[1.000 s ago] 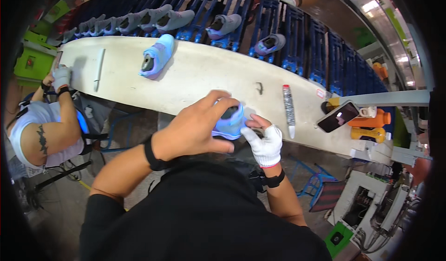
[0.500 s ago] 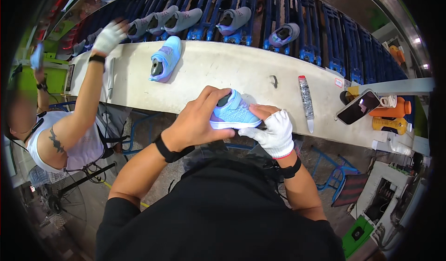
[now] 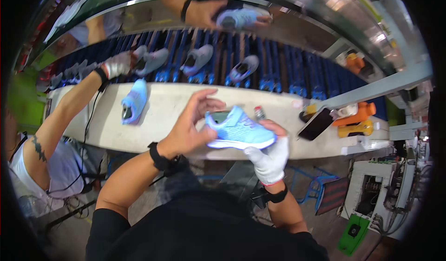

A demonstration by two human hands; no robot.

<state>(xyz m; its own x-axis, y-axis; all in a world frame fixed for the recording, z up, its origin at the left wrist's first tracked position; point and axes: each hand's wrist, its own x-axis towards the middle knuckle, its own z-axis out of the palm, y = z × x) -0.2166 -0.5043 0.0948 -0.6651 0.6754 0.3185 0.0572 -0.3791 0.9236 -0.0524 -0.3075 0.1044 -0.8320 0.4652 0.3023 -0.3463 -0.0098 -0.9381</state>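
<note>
A light-blue child's sneaker (image 3: pixel 244 130) with a white sole hangs above the near edge of the table, its toe to the right. My right hand (image 3: pixel 272 158), in a white glove with bare fingertips, grips the toe, thumb under the sole and fingers behind. Bare and loosely spread, my left hand (image 3: pixel 188 124) is at the heel; its thumb is close to or touching the shoe. Something dark fills the sneaker's opening. Behind the toe, a tool with a red end (image 3: pixel 259 112) is mostly hidden. A second light-blue sneaker (image 3: pixel 134 102) rests on the table to the left.
Beyond the pale table (image 3: pixel 172 103) runs a blue slatted conveyor (image 3: pixel 274 70) carrying several greyish shoes (image 3: pixel 197 60). A co-worker's gloved hand (image 3: pixel 118 65) reaches to shoes at left. A phone (image 3: pixel 316 124), an orange bottle (image 3: pixel 357 114) and a yellow bottle (image 3: pixel 355 129) are at right.
The view has tilted up, showing more beyond the conveyor. My left fingers have loosened from the shoe's heel, while my right hand keeps the toe. The co-worker's hand has moved onto the conveyor shoes.
</note>
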